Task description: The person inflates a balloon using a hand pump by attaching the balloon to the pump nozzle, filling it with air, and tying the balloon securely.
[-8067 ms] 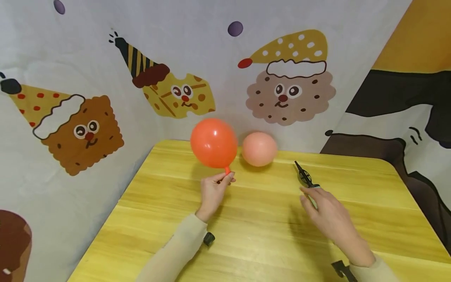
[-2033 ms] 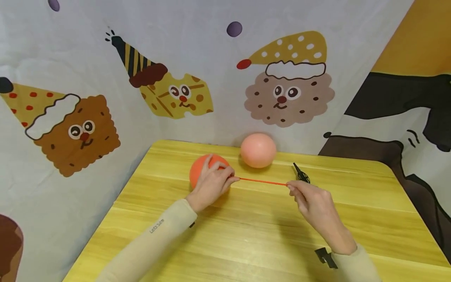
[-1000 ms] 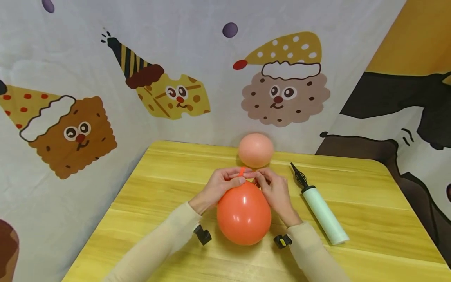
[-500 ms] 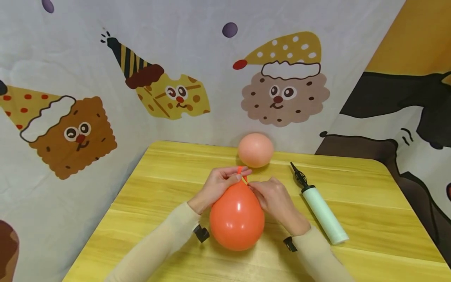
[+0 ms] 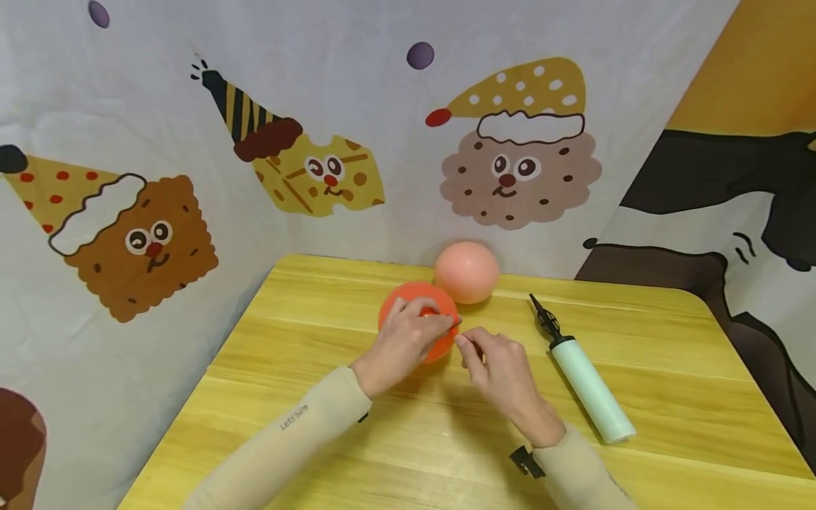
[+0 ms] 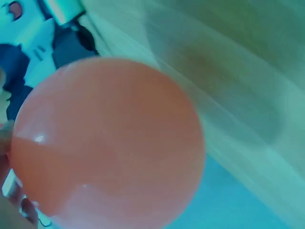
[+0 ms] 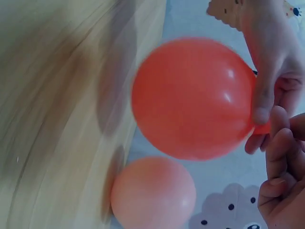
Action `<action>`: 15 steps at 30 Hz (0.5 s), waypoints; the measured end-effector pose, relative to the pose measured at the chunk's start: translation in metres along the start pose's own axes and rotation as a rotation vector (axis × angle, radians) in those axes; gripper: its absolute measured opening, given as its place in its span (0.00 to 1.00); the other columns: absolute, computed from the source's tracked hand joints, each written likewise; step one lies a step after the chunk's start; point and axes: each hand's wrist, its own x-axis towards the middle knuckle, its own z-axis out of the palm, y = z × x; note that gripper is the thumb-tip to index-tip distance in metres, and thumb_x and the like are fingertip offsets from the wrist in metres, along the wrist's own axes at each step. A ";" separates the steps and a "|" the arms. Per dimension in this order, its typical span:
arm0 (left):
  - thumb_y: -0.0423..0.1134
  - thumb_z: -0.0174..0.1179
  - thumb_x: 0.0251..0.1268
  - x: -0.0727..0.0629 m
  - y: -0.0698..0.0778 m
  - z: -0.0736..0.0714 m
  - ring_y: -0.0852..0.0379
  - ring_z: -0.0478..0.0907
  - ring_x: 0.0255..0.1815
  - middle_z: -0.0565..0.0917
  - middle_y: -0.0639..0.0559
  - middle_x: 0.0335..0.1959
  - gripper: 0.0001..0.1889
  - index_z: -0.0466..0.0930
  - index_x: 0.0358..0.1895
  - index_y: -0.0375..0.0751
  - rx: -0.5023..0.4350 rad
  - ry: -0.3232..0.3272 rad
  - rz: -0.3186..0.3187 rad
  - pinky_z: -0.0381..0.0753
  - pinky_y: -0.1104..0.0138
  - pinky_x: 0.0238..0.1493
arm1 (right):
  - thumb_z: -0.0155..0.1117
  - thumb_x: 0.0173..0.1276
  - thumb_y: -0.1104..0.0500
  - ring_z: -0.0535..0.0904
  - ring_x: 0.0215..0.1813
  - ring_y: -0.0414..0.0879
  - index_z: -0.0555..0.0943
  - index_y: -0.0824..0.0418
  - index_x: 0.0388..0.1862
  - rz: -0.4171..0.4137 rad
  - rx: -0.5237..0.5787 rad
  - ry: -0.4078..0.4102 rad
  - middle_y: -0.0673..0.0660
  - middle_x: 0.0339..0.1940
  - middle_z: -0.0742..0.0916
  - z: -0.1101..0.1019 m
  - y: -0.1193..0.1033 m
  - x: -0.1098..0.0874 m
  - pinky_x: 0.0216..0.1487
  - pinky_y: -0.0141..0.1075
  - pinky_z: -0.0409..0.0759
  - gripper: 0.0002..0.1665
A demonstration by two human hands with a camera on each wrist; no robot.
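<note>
In the head view my left hand lies across the inflated red-orange balloon, pinching its neck between thumb and fingers. My right hand is right beside it, thumb and forefinger pinched together at the end of the neck. The right wrist view shows the round balloon held above the table, its short neck between the left thumb and fingers, with the curled right fingers close against it. From the left wrist the balloon fills most of the picture and hides most of the hand.
A smaller pale pink balloon rests at the back of the wooden table, against the printed cloth backdrop. To the right of my hands lies a mint-green hand pump with a black nozzle.
The right hand has come away from the pump. Its neck was stretched long, then worked near its base. Since half a second ago the balloon has swung to the back, beneath the left hand.
</note>
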 end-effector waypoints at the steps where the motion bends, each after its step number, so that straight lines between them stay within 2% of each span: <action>1: 0.34 0.75 0.62 -0.001 0.000 0.001 0.54 0.78 0.53 0.90 0.60 0.45 0.16 0.89 0.53 0.47 0.035 0.015 0.025 0.67 0.64 0.38 | 0.69 0.69 0.67 0.73 0.21 0.33 0.82 0.59 0.31 0.012 0.015 0.003 0.43 0.19 0.80 0.001 -0.001 0.001 0.22 0.28 0.73 0.07; 4: 0.37 0.74 0.64 -0.002 -0.002 0.003 0.53 0.77 0.52 0.91 0.60 0.43 0.13 0.89 0.51 0.47 0.120 0.058 0.077 0.66 0.64 0.36 | 0.70 0.69 0.68 0.72 0.21 0.32 0.82 0.59 0.30 0.013 0.038 0.008 0.42 0.19 0.80 0.003 -0.004 0.003 0.22 0.26 0.72 0.08; 7: 0.37 0.72 0.67 -0.003 -0.003 0.005 0.52 0.77 0.51 0.91 0.60 0.41 0.11 0.88 0.51 0.47 0.166 0.088 0.103 0.67 0.63 0.36 | 0.69 0.69 0.68 0.71 0.21 0.31 0.82 0.59 0.30 0.010 0.040 0.009 0.42 0.18 0.80 0.004 -0.006 0.004 0.22 0.25 0.70 0.08; 15: 0.36 0.69 0.69 -0.007 -0.006 0.010 0.51 0.78 0.49 0.91 0.58 0.43 0.11 0.88 0.52 0.45 0.215 0.096 0.133 0.67 0.63 0.35 | 0.69 0.67 0.67 0.71 0.21 0.33 0.82 0.59 0.28 -0.008 0.021 0.008 0.44 0.18 0.80 0.004 -0.008 0.007 0.22 0.27 0.72 0.08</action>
